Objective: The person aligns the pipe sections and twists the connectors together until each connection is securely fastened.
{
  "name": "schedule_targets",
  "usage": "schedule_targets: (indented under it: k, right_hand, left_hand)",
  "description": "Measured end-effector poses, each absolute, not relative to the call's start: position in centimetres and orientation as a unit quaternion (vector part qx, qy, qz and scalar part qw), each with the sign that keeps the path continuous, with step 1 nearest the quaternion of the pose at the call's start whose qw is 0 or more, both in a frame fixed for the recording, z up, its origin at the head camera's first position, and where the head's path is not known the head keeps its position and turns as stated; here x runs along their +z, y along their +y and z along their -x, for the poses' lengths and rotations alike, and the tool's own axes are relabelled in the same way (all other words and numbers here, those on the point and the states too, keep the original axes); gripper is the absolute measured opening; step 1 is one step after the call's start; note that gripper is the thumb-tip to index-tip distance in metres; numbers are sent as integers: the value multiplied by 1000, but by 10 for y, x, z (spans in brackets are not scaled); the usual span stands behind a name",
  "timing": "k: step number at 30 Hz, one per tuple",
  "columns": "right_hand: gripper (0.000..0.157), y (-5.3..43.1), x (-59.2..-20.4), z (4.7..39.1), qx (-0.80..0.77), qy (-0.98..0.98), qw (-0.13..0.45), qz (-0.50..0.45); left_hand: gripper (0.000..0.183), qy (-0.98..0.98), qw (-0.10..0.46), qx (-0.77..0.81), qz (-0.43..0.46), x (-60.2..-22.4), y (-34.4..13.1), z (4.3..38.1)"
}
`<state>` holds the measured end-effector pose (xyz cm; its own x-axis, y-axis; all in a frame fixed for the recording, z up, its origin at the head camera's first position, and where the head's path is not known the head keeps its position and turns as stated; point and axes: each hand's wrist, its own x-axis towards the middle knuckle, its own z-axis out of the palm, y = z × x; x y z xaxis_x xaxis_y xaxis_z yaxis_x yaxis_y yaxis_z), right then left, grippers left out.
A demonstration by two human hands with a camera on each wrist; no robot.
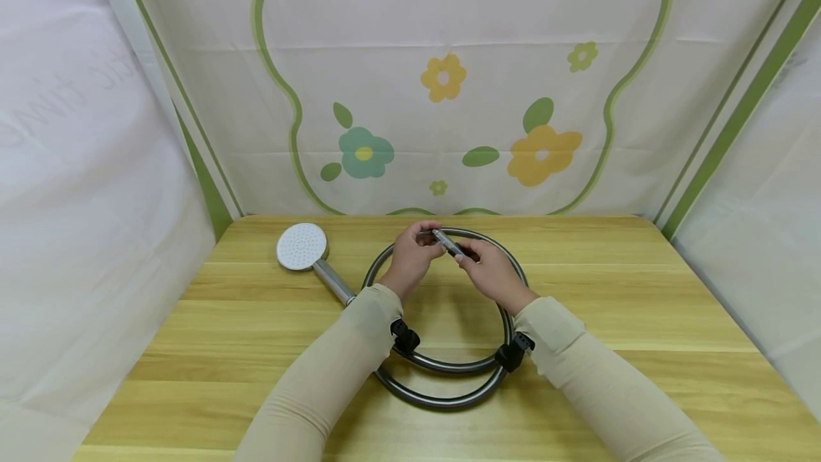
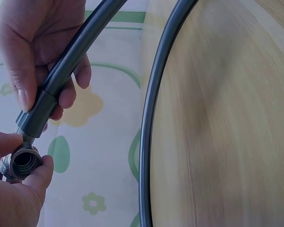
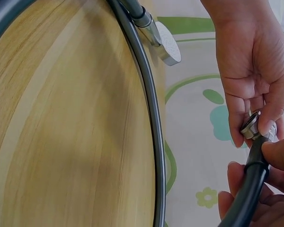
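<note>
A dark grey shower hose (image 1: 442, 402) lies in loops on the wooden table. Its near end is raised over the far part of the loop between both hands. My right hand (image 1: 494, 273) grips the smooth sleeve (image 2: 40, 113) at this hose end. With thumb and fingers my left hand (image 1: 410, 259) pinches a shiny metal nut (image 2: 21, 163) at the sleeve's tip. Threads show inside the nut's open mouth, which tilts away from the hose's line. The shower head (image 1: 301, 247), with a white face and silver handle, lies face up left of the hands, joined to the hose.
The wooden table (image 1: 609, 291) reaches back to a white cloth wall (image 1: 385, 84) printed with flowers. More white cloth hangs at the left (image 1: 96, 184) and right (image 1: 763, 184). Black wrist cameras (image 1: 513, 352) sit close over the near hose loops.
</note>
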<state>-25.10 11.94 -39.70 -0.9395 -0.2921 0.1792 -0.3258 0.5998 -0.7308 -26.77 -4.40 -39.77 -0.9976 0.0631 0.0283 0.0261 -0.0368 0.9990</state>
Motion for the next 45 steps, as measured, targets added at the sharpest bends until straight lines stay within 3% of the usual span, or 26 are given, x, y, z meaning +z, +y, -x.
schedule_targets:
  k: [45]
  right_hand:
    - [30, 123, -396, 255, 434, -887, -25, -154]
  left_hand:
    - [38, 703, 18, 710, -39, -397, -43, 268]
